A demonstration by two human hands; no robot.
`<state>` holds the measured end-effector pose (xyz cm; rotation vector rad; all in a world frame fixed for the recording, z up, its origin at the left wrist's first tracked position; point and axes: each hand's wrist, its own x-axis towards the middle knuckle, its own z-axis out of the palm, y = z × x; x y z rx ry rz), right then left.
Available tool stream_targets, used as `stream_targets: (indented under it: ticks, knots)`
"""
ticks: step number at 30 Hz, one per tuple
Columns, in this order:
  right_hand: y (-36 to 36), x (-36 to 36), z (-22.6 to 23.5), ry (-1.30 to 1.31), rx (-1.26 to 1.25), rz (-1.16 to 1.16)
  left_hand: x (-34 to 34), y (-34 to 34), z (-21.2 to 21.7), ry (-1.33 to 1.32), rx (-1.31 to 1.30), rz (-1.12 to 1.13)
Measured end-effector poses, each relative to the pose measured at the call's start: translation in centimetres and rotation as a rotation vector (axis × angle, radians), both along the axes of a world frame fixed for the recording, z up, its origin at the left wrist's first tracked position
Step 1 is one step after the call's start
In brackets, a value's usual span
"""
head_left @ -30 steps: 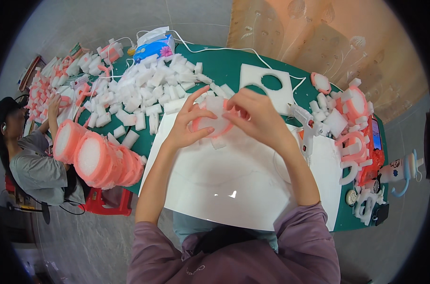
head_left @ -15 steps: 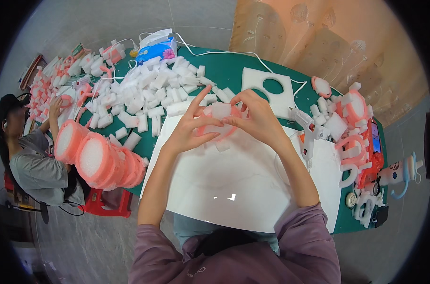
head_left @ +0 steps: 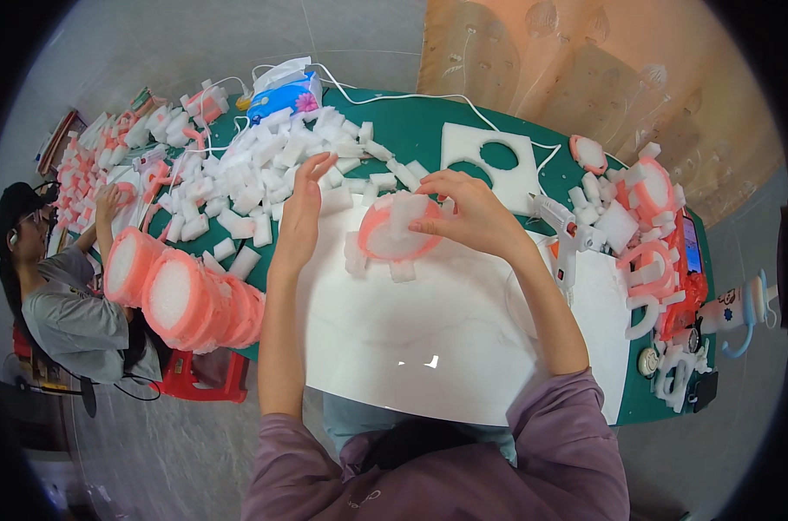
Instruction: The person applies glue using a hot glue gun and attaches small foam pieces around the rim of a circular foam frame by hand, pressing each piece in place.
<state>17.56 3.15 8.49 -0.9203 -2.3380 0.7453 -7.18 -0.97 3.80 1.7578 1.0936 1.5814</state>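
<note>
A round pink foam ring with white foam blocks stuck around it point(head_left: 400, 233) lies on a large white sheet point(head_left: 429, 339). My right hand point(head_left: 468, 213) rests on its right side, fingers pressing on the top of it. My left hand point(head_left: 300, 213) has its fingers spread and reaches up to the pile of small white foam blocks point(head_left: 264, 174) at the sheet's far left edge, touching a block there. A few loose blocks lie just beside the ring.
A stack of pink-rimmed foam discs point(head_left: 186, 295) lies at the table's left edge. A white glue gun point(head_left: 563, 239) sits right of the sheet. Finished pink and white pieces point(head_left: 646, 226) crowd the right end. Another person point(head_left: 55, 278) works at the far left. A white foam board with round cut-outs point(head_left: 489, 161) lies behind.
My left hand has left the ring and moved left and up to the pile of white blocks. My right hand stays on the ring.
</note>
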Motion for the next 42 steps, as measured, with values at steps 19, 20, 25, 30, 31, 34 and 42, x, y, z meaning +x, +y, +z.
stream_targets:
  ticks: [19, 20, 25, 30, 31, 34, 42]
  knots:
    - [-0.3, -0.3, -0.2, -0.012, -0.082, 0.021, 1.4, -3.5, -1.2, 1.343, -0.714, 0.176]
    - [-0.3, -0.1, -0.3, -0.017, -0.098, 0.017, 1.5, -3.4, -1.3, 1.354, -0.718, 0.193]
    - [-0.3, 0.1, -0.3, -0.007, -0.100, 0.021, 1.0, -3.8, -2.6, 1.362, -0.671, 0.250]
    - [-0.4, 0.1, 0.1, -0.055, -0.136, -0.004, 0.7, -4.7, -3.6, 1.352, -0.519, 0.325]
    - [-0.4, 0.0, 0.1, -0.055, -0.135, -0.002, 0.6, -4.9, -4.0, 1.349, -0.442, 0.368]
    - [-0.4, 0.1, -0.2, -0.059, -0.135, -0.004, 0.8, -5.5, -5.1, 1.343, -0.300, 0.440]
    - [-0.4, 0.1, 0.0, -0.063, -0.148, 0.011, 1.1, -6.7, -5.8, 1.330, -0.149, 0.543]
